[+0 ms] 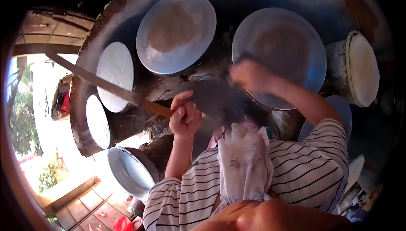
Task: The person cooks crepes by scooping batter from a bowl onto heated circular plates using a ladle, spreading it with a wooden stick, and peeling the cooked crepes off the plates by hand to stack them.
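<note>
My left hand (186,116) is closed around one end of a long flat wooden stick (105,85), with the index finger partly raised. The stick slants up to the left, passing in front of a pale round disc (115,79). My right hand (252,76) is a blurred fist over the lower left edge of a large round metal plate (281,49) with a brown middle. A dark shape shows at this fist, but I cannot make out what it is. Whether the fist touches the plate cannot be told.
Another brown-centred metal plate (175,34) stands to the upper left. More round discs ring the rusty curved surface, including a pale disc (363,69) at right and a smaller pale disc (97,122) at left. A metal pan (131,172) sits lower left, above a tiled floor (91,197).
</note>
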Tool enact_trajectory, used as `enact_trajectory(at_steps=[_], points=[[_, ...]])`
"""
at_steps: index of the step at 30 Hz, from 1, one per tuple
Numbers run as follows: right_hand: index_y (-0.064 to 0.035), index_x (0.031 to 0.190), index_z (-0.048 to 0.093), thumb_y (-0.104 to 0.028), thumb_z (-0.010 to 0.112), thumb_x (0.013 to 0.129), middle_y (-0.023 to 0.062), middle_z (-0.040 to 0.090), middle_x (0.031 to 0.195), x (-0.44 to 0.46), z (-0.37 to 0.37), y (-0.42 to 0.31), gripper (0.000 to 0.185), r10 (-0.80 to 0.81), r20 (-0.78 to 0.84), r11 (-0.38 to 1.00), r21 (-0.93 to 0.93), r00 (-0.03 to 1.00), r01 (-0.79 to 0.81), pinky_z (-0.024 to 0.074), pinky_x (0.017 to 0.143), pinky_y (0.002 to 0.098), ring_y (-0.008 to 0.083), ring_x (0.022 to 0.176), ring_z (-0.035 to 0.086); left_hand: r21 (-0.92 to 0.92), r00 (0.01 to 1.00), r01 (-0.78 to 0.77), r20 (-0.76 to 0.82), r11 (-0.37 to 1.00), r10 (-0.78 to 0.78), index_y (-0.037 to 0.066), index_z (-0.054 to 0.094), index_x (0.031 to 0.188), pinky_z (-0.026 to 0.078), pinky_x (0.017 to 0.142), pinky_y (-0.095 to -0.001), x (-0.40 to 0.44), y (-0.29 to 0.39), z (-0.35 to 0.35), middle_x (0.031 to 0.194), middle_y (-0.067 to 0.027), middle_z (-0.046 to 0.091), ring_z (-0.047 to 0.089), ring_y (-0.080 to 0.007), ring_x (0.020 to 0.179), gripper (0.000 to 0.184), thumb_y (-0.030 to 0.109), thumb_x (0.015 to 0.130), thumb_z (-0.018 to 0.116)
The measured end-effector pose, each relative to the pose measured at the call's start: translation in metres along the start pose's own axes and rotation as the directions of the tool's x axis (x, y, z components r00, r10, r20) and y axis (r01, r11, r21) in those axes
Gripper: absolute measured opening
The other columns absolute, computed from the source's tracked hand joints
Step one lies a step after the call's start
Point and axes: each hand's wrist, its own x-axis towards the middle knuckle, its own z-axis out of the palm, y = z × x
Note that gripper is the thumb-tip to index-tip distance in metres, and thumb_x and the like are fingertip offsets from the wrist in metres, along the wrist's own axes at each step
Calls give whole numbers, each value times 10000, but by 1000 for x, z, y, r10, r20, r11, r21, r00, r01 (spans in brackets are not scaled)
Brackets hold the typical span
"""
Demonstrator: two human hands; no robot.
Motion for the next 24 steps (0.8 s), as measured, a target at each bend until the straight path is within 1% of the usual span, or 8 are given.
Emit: enact_trajectory(at_steps=[3,6,10,17,18,19,22,24], points=[[-62,769,628,-198,627,725,91,615,827,54,-2,85,143,272,-87,923,-258,958,-286,456,740,406,262,859,581,-46,999,-12,30,999,13,-42,365,1305,254,297,-210,12,-2,7,530,-5,346,289,-60,332,455,199,925,429],[-69,732,675,-268,635,726,87,643,759,77,15,53,203,347,461,887,-443,817,-127,445,771,403,259,855,593,-70,998,-16,62,997,20,-37,361,1308,259,304,-211,16,-11,14,537,-7,360,290,-61,330,461,210,925,434],[-77,716,701,-325,640,716,83,658,726,42,12,34,256,153,225,968,-231,962,-100,428,821,387,252,818,602,-56,997,-22,76,998,27,-41,358,1308,259,308,-211,17,-17,23,539,-8,362,291,-61,329,467,208,922,442],[-75,747,622,-266,651,688,70,575,826,-10,7,-30,201,92,182,989,-131,979,-68,398,894,379,229,929,523,-32,991,-22,129,999,26,-47,370,1300,261,316,-207,13,-5,19,535,-7,361,291,-60,330,469,196,909,462],[-88,716,595,-232,644,682,57,560,801,-31,7,-53,156,38,31,979,-203,999,-31,392,925,389,229,936,528,-35,993,4,118,999,1,-48,372,1297,259,317,-209,9,-1,16,535,-7,359,289,-61,330,467,194,909,464],[-67,784,620,-219,640,686,59,592,862,-52,7,-75,182,111,105,970,-230,988,-84,392,944,403,234,975,546,-40,994,26,107,999,-22,-50,374,1294,256,317,-210,5,5,13,534,-7,358,288,-62,330,465,193,908,465],[-36,984,641,-147,668,725,111,625,1055,-59,10,-106,283,397,-54,912,-96,916,-400,422,929,412,253,1064,562,-26,996,68,59,997,-66,-55,379,1285,250,320,-217,1,26,-5,532,-6,347,277,-64,331,455,185,907,466],[-37,982,638,-121,665,766,127,628,1058,-2,31,-78,233,535,-399,818,23,745,-575,434,912,413,278,1069,562,1,994,90,63,996,-90,-58,383,1276,246,323,-222,-2,52,-20,529,-4,337,267,-66,331,449,184,907,467]])
